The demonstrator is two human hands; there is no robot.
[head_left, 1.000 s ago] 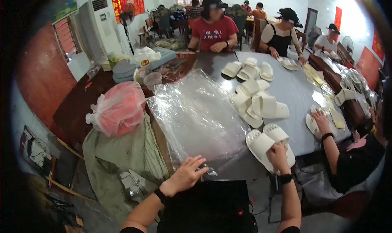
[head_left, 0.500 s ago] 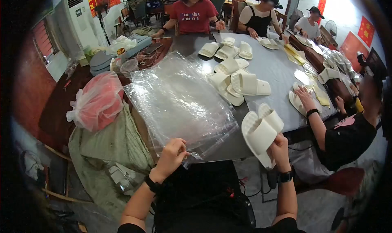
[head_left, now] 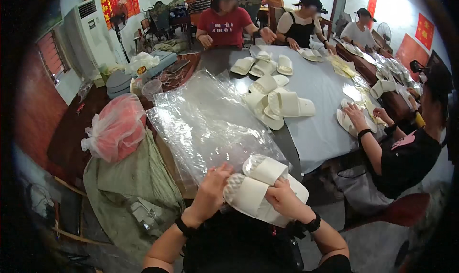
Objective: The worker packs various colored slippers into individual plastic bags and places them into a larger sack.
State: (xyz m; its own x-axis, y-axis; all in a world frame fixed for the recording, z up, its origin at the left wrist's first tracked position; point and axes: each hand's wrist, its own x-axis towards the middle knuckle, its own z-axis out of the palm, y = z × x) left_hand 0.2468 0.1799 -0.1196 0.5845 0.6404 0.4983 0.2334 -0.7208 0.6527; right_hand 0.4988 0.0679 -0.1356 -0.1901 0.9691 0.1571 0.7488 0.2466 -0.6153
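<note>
A pair of cream slide slippers lies tilted in front of me, one overlapping the other. My right hand grips them by the straps from the right. My left hand is beside the heel ends, its fingers bent at the near edge of a stack of clear plastic bags; the fingertips are partly blurred, and they seem to pinch the top bag's edge. The stack lies flat on the dark table, shiny and wrinkled. Several more cream slippers sit in a loose pile past the bags.
At the left are a pink bundle in a translucent bag and green sackcloth. Grey sheeting covers the right part of the table. Co-workers handle slippers at the far side and right, where a black-sleeved person sits close. A clear cup stands far left.
My right hand has brought the slipper pair leftward and turned it, heel ends toward my left hand. The left hand has moved slightly right. Across the table, the red-shirted person's hands have shifted.
</note>
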